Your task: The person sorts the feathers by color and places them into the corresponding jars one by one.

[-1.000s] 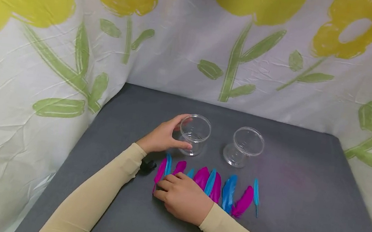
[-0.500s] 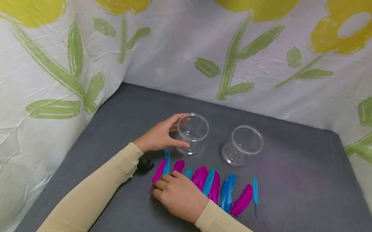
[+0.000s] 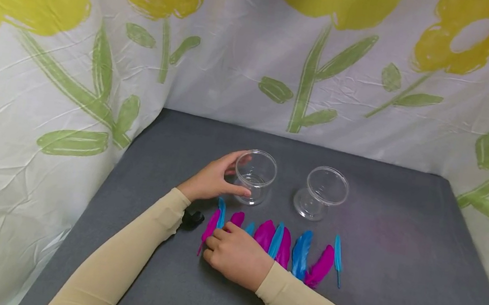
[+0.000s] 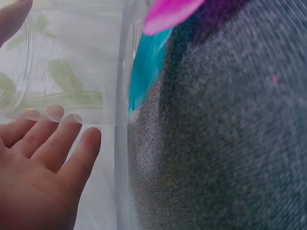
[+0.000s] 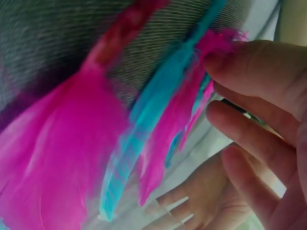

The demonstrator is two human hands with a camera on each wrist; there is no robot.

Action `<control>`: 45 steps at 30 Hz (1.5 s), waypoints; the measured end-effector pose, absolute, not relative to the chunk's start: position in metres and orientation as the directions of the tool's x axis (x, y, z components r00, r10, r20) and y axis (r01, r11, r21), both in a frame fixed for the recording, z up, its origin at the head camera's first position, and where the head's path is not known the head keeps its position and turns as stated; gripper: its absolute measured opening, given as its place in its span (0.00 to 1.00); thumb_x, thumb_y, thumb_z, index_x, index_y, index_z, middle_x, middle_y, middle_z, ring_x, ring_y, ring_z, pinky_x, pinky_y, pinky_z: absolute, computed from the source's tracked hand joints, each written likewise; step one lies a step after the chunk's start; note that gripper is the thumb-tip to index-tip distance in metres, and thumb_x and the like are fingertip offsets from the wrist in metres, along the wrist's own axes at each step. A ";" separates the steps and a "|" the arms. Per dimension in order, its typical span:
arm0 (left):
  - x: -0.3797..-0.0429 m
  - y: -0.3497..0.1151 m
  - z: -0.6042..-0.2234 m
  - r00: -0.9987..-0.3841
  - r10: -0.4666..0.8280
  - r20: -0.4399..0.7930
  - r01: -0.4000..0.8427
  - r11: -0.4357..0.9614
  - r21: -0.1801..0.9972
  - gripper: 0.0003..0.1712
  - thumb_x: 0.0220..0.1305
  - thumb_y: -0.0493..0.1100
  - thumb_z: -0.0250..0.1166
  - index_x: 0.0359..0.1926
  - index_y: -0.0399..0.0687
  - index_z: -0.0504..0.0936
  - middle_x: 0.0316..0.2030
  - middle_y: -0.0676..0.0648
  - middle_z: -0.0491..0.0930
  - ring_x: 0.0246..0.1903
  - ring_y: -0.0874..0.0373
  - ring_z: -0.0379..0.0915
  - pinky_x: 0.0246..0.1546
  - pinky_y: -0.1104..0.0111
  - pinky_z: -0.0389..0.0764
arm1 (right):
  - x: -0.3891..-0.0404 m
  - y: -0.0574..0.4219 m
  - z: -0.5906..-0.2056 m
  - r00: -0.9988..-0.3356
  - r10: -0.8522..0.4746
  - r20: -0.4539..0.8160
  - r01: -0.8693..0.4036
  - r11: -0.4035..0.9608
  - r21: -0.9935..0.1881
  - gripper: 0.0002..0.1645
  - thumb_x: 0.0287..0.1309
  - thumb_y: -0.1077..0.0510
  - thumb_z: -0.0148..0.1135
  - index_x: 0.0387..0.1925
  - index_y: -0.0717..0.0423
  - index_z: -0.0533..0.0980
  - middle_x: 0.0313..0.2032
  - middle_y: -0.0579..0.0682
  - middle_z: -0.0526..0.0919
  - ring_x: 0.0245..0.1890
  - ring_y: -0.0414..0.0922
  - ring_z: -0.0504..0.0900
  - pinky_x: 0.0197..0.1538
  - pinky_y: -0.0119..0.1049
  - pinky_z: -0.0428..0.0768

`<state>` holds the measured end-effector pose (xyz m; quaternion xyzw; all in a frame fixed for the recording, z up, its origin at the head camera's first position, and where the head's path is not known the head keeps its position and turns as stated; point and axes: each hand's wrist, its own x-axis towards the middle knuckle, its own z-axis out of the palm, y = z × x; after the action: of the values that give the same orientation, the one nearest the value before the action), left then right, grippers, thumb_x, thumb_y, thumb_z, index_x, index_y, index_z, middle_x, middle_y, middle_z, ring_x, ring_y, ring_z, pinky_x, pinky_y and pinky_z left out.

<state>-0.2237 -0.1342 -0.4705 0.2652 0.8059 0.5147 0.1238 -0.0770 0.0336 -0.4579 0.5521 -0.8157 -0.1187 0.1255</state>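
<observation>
My left hand (image 3: pixel 212 179) holds a clear plastic cup (image 3: pixel 258 194) that stands upright on the table. Its fingers lie around the far side, the thumb along the near side; the left wrist view shows fingertips (image 4: pixel 72 117) against the clear wall. Lower down, my right hand (image 3: pixel 239 257) reaches over a row of magenta and blue feathers (image 3: pixel 301 252). In the right wrist view its thumb and forefinger pinch the fluffy quill end of a magenta feather (image 5: pixel 175 115). In the head view, that feather's lower part is hidden under the hand.
A second clear cup (image 3: pixel 326 187) stands to the right. Near my left wrist lies a small black object (image 3: pixel 193 219). The grey cloth-covered table (image 3: pixel 394 270) meets a white flowered curtain (image 3: pixel 231 70) at its back and left.
The fingers of my right hand have drawn slightly closer together at the magenta feather. My left hand and the cup stay in place.
</observation>
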 end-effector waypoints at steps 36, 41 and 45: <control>-0.227 -0.137 -0.471 -0.832 0.550 0.077 0.314 0.352 0.882 0.59 0.59 0.55 0.84 0.84 0.56 0.60 0.80 0.47 0.69 0.79 0.50 0.66 0.76 0.46 0.73 | -0.099 0.091 -0.404 -0.554 -0.641 0.532 -0.790 0.202 -0.579 0.14 0.65 0.69 0.71 0.42 0.46 0.82 0.55 0.45 0.91 0.58 0.41 0.89 0.56 0.32 0.86; -0.225 -0.137 -0.473 -0.841 0.537 0.067 0.299 0.358 0.884 0.57 0.61 0.55 0.83 0.84 0.59 0.60 0.79 0.52 0.70 0.79 0.52 0.66 0.77 0.46 0.72 | -0.105 0.112 -0.373 -0.659 -0.524 0.540 -0.692 0.142 -0.707 0.16 0.65 0.73 0.68 0.42 0.48 0.82 0.55 0.51 0.91 0.58 0.46 0.90 0.59 0.37 0.87; -0.221 -0.135 -0.477 -0.845 0.533 0.041 0.277 0.372 0.886 0.57 0.60 0.59 0.82 0.84 0.63 0.60 0.79 0.56 0.70 0.78 0.53 0.67 0.77 0.47 0.72 | -0.112 0.125 -0.355 -0.745 -0.435 0.505 -0.614 0.152 -0.774 0.14 0.67 0.73 0.67 0.43 0.50 0.82 0.56 0.53 0.91 0.59 0.45 0.89 0.62 0.36 0.85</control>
<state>-0.2206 -0.1349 -0.4774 0.2476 0.8183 0.5030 0.1273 -0.1118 0.1249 -0.3555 0.3475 -0.7547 0.5505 0.0814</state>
